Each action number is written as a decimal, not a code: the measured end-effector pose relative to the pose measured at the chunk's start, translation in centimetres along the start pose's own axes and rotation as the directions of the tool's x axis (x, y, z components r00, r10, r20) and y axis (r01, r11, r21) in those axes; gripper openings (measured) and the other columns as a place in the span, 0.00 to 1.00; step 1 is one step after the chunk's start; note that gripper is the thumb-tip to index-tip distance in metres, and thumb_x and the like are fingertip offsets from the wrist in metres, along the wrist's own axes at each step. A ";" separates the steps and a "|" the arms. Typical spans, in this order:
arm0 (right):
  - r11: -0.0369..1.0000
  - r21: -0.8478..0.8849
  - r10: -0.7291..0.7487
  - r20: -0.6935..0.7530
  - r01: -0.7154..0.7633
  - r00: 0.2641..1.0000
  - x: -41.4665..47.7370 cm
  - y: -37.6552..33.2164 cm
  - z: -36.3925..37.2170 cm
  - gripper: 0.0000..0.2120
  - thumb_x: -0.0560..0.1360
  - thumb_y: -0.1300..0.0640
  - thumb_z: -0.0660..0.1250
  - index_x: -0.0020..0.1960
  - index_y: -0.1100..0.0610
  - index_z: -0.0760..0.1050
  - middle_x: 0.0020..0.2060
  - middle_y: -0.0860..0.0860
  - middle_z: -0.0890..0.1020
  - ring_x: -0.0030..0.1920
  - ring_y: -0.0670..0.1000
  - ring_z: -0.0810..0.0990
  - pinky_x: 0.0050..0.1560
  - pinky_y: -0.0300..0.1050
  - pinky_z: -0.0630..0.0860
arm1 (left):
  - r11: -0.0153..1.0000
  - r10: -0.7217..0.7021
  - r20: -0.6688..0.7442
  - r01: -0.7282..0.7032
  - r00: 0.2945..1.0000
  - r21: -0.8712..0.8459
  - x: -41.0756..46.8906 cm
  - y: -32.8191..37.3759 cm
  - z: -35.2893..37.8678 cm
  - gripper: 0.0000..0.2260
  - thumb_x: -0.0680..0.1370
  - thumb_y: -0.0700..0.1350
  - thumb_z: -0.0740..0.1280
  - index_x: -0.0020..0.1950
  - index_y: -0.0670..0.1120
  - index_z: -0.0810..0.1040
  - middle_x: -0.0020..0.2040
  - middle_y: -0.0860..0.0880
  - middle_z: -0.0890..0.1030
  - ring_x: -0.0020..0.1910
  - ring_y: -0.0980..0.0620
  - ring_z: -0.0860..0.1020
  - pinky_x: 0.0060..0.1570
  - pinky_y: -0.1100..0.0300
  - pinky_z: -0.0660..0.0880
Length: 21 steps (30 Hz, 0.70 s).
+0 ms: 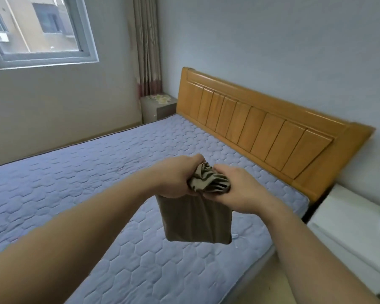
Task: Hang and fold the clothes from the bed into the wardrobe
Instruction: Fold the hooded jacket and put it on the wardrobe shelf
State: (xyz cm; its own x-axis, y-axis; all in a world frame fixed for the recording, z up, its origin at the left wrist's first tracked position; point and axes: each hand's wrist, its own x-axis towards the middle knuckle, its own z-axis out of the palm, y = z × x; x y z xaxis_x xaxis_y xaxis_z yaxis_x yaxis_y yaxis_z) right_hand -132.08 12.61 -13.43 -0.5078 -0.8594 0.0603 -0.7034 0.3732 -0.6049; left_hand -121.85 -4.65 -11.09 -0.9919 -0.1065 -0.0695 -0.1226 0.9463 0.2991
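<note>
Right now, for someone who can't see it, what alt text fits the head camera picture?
A person's left hand and right hand grip the bunched top of an olive-brown garment, which hangs above a blue quilted mattress. Behind are a wooden headboard, a window and a curtain.

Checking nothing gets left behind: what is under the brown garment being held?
The brown garment hangs from the left hand and right hand above blue quilted mattress; the patch it covers is hidden.

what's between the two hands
The bunched top of the olive-brown garment, gripped by the left hand and right hand; the head view shows it.
</note>
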 end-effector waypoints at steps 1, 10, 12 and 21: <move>1.000 -0.002 0.012 -0.018 -0.012 1.000 -0.7 -0.1 -0.8 0.12 0.72 0.46 0.76 0.47 0.47 0.74 0.41 0.44 0.81 0.43 0.45 0.79 0.43 0.49 0.78 | 0.999 0.033 -0.004 -0.033 0.999 0.014 0.2 0.8 -0.5 0.22 0.74 0.55 0.75 0.62 0.55 0.68 0.52 0.54 0.78 0.49 0.52 0.76 0.49 0.52 0.75; 0.983 0.003 0.175 -0.283 -0.182 0.943 -10.6 0.0 -7.4 0.13 0.70 0.44 0.78 0.48 0.45 0.76 0.42 0.42 0.82 0.43 0.41 0.79 0.43 0.48 0.78 | 0.911 0.401 0.011 -0.400 0.916 0.096 2.4 11.1 -3.4 0.08 0.77 0.49 0.72 0.51 0.57 0.74 0.46 0.57 0.79 0.46 0.55 0.76 0.46 0.56 0.75; 0.969 -0.001 0.229 -0.357 -0.246 0.906 -13.7 0.3 -9.0 0.15 0.68 0.43 0.79 0.47 0.45 0.76 0.41 0.41 0.82 0.42 0.40 0.79 0.41 0.44 0.77 | 0.870 0.480 0.030 -0.480 0.877 0.108 3.1 14.2 -3.5 0.09 0.77 0.47 0.71 0.47 0.59 0.72 0.44 0.57 0.79 0.44 0.57 0.76 0.46 0.56 0.77; 0.870 0.168 0.456 -0.632 -0.463 0.627 -30.0 2.5 -16.0 0.23 0.61 0.46 0.84 0.51 0.47 0.79 0.44 0.44 0.85 0.45 0.46 0.83 0.46 0.46 0.79 | 0.574 0.817 -0.008 -0.812 0.576 0.103 5.4 30.5 -2.0 0.08 0.75 0.47 0.69 0.45 0.56 0.69 0.40 0.58 0.75 0.42 0.53 0.75 0.38 0.56 0.72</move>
State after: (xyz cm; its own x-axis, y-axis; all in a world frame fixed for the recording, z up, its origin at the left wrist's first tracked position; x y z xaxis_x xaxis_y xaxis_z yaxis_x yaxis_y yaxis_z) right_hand -126.51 44.93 -4.03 -0.9531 -0.1476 0.2641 -0.2934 0.6643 -0.6875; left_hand -131.05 23.01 -0.40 -0.6721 0.7094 0.2122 0.7389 0.6610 0.1305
